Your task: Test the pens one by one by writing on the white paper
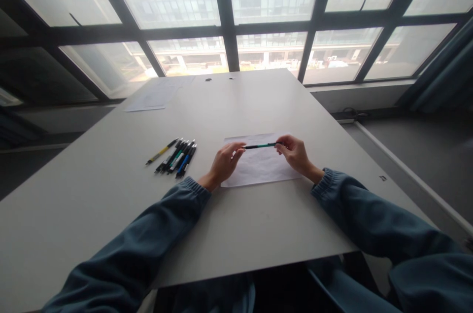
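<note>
A green and black pen (261, 146) is held level between my two hands, over a white sheet of paper (264, 170). My left hand (224, 159) pinches its left end, closed on the black part. At the other end, the fingers of my right hand (294, 153) are closed around the tip of the pen, which they partly hide. To the left of my left hand lies a bunch of several pens (177, 156), black with green, white and blue parts. A yellow and black pen (161, 151) lies slightly apart from them.
The white table (236, 111) stretches away toward a large window (229, 7). More paper (155, 95) lies at its far left. Two small dark items (208, 80) sit near the far edge. A dark curtain (443, 66) hangs on the right.
</note>
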`<state>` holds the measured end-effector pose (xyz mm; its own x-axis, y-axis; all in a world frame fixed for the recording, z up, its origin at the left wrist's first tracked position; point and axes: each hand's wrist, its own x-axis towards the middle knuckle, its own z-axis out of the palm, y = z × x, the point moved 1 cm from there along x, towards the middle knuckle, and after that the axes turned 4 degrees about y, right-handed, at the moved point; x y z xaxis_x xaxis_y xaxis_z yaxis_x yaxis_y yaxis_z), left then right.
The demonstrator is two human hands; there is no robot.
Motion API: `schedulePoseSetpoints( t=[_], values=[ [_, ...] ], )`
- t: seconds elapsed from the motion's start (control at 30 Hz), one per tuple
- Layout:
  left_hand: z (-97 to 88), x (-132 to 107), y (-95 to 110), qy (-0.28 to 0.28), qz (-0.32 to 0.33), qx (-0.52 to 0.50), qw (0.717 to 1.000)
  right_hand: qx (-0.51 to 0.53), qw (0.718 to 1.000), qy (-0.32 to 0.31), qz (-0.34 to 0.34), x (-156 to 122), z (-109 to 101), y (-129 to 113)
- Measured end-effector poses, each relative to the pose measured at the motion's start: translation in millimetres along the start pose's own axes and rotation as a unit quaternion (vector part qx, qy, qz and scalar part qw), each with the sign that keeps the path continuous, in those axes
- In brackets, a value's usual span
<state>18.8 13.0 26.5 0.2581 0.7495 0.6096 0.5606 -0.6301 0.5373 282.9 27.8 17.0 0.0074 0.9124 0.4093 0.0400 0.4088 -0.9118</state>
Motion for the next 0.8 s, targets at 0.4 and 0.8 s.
schedulePoseSetpoints(
  t=[0.4, 0.8],
  values=[
    [-0.6, 2.5, 1.6, 0.061, 0.046, 0.013, 0.997, -0.002, 1.0, 0.021, 0.01, 1.6, -1.4, 2.9],
    [-0.2, 4.6, 6.3, 0.071, 0.046, 0.031, 0.996, 0.011, 1.0, 0.009, 0.011, 0.2, 0.5, 4.4]
  ],
)
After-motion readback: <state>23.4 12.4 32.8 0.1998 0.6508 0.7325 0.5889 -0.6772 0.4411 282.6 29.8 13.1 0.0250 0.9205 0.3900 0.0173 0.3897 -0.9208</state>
